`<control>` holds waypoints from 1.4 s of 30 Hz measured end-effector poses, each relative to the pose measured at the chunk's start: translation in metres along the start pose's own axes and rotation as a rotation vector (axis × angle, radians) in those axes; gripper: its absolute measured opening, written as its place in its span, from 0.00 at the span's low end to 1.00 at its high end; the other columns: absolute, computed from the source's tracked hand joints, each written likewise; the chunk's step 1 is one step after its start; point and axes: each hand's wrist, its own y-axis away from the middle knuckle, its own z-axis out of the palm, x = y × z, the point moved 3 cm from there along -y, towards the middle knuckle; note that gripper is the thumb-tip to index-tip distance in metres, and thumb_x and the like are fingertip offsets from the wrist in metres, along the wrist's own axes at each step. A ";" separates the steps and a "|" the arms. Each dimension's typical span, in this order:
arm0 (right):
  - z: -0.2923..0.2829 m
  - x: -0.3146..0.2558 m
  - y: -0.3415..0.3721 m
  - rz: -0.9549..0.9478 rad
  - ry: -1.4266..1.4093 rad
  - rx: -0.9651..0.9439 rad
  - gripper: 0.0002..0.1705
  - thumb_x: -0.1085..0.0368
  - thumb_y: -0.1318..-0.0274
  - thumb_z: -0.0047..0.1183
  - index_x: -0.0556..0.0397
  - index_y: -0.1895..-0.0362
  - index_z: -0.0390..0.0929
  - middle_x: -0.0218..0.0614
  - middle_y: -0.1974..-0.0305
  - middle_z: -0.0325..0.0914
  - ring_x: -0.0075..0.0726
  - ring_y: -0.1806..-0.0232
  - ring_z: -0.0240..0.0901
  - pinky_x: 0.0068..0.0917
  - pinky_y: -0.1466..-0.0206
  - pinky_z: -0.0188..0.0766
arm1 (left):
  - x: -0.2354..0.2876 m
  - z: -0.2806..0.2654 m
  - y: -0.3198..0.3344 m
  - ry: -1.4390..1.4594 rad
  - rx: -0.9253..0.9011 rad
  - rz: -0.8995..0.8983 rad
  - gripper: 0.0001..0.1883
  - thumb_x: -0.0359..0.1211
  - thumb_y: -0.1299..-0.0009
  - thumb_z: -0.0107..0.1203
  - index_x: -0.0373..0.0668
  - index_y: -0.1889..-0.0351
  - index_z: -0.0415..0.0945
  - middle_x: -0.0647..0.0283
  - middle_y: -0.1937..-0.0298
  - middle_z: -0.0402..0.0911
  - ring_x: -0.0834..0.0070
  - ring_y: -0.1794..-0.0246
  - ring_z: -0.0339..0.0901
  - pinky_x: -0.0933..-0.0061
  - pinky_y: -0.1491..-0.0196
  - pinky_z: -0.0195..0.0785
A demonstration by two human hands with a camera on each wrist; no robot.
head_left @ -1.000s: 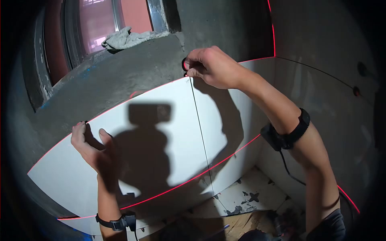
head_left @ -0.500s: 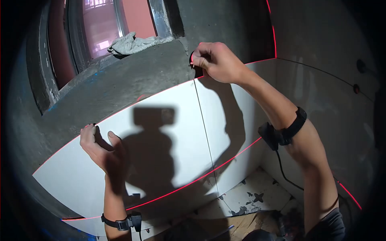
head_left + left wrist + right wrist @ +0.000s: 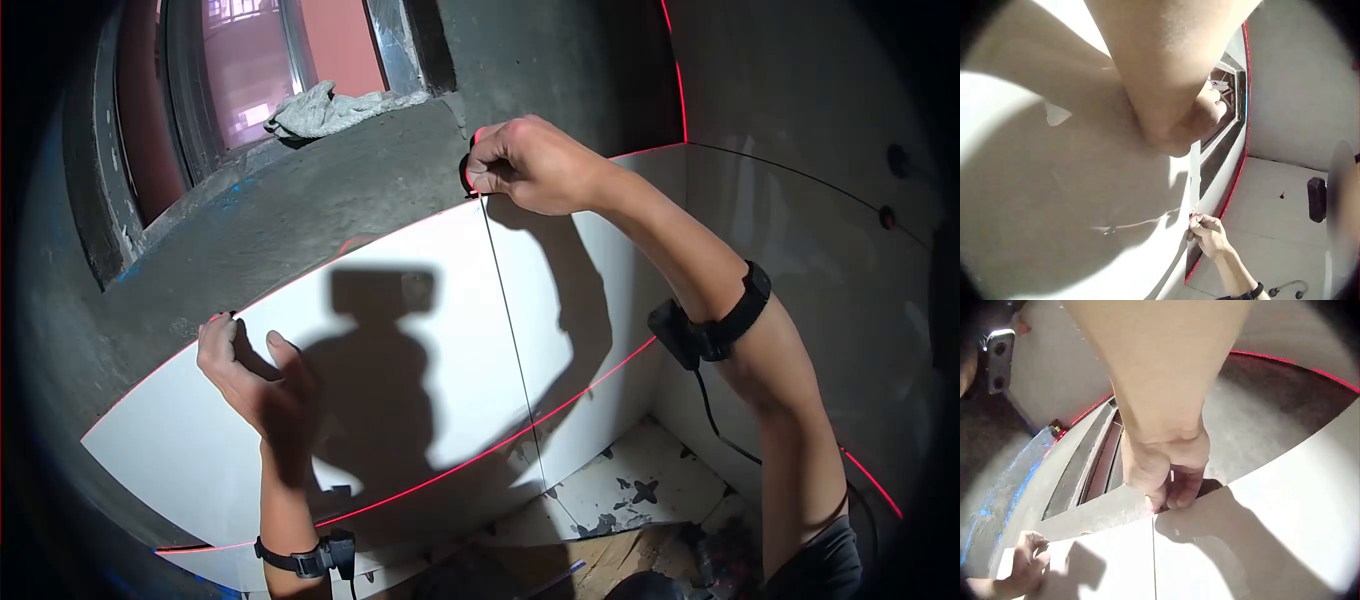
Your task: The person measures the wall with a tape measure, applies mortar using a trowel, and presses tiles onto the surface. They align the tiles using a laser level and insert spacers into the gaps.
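Observation:
My right hand (image 3: 535, 165) is at the top end of the dark joint (image 3: 510, 330) between two white wall tiles. Its thumb and fingertips pinch a small dark piece with a red glint (image 3: 466, 178); the fingers mostly hide it and I cannot tell its kind. In the right wrist view those fingertips meet right at the joint. My left hand (image 3: 245, 370) is farther left, fingertips at the upper edge of the large white tile (image 3: 465, 260), thumb held apart, fingers gently bent and holding nothing.
A red laser line runs along the tiles' upper edge, another (image 3: 590, 385) lower across them. Above is bare grey wall (image 3: 340, 190), with a window (image 3: 250, 70) and a crumpled cloth (image 3: 320, 110) on its sill. A tiled side wall (image 3: 800, 250) stands right; black cross-shaped marks (image 3: 645, 490) dot the floor tiles.
My right hand rose slightly off the tile edge half a second ago and is now back down at the joint. The left hand stays at the tile edge; the view has shifted slightly.

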 end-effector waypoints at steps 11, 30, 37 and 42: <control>0.004 -0.008 0.003 0.016 0.035 -0.025 0.09 0.81 0.57 0.51 0.59 0.70 0.80 0.44 0.69 0.79 0.58 0.66 0.75 0.48 0.60 0.70 | 0.002 0.002 0.001 0.074 0.025 -0.048 0.24 0.19 0.28 0.53 0.26 0.34 0.64 0.44 0.33 0.65 0.56 0.30 0.69 0.61 0.29 0.69; 0.040 -0.021 0.057 -0.101 0.298 0.496 0.10 0.73 0.48 0.65 0.54 0.63 0.78 0.40 0.64 0.72 0.50 0.70 0.75 0.43 0.71 0.73 | -0.002 0.000 -0.001 -0.086 0.039 0.044 0.22 0.25 0.32 0.56 0.27 0.40 0.67 0.40 0.41 0.72 0.40 0.36 0.70 0.46 0.29 0.64; 0.047 -0.021 0.059 -0.299 0.500 0.551 0.11 0.76 0.52 0.61 0.53 0.63 0.78 0.36 0.66 0.70 0.39 0.71 0.75 0.34 0.74 0.73 | -0.001 -0.001 -0.003 -0.102 0.046 0.083 0.22 0.25 0.34 0.56 0.28 0.42 0.68 0.40 0.42 0.72 0.40 0.38 0.71 0.42 0.29 0.63; 0.050 -0.023 0.061 -0.363 0.539 0.573 0.14 0.76 0.57 0.62 0.54 0.63 0.79 0.35 0.67 0.72 0.37 0.71 0.75 0.32 0.72 0.75 | -0.001 -0.001 -0.003 -0.108 0.051 0.095 0.22 0.26 0.33 0.56 0.28 0.42 0.67 0.40 0.43 0.73 0.40 0.40 0.72 0.41 0.30 0.64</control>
